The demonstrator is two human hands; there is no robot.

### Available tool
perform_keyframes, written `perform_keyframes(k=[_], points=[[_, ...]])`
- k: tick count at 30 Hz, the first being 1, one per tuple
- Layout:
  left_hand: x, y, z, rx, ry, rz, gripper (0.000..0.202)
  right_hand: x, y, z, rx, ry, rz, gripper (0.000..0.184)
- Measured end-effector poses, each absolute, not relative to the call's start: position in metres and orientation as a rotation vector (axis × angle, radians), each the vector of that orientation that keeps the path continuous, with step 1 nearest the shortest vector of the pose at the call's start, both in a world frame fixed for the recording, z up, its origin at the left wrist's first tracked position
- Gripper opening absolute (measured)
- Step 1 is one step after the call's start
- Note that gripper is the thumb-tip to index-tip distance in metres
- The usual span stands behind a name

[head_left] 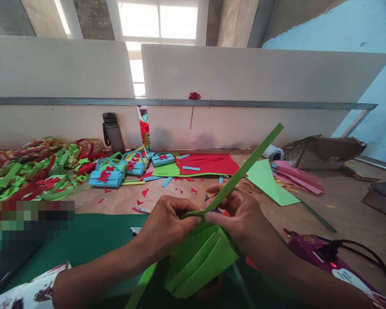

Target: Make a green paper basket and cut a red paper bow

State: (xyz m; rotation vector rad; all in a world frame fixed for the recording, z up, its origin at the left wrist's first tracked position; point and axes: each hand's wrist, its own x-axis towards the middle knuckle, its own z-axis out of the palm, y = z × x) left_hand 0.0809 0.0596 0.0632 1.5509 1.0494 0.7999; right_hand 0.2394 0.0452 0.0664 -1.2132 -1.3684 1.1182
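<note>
My left hand [169, 225] and my right hand [238, 216] meet at the centre, both pinching a long green paper strip [251, 161] that rises up to the right. Just below the fingers hangs a folded light green paper piece [197, 262] with several pleats; the strip meets its top edge. A dark green sheet [93, 240] lies beneath my forearms. Small scissors are partly hidden behind my right fingers.
Several finished blue paper bags [107, 176] with red flowers stand at the left, beside a heap of green and red paper scraps [35, 171]. A red sheet [209, 164], a green triangle [268, 182], a grey bottle [113, 133] and a purple glue gun [321, 255] surround the work spot.
</note>
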Motion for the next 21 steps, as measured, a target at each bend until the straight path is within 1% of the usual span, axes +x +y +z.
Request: perform_keyframes(k=[11,21], points=[[0.0808,0.0568,0.0697,1.644,1.048,0.787,0.013,0.239,0.0418,0.0669,-1.165,-1.437,1.079,0.037],[0.0802,0.0571,0.0698,1.613,1.014,0.778,0.01,0.2382,0.0378,0.0711,-1.137,-1.28,1.272,0.041]])
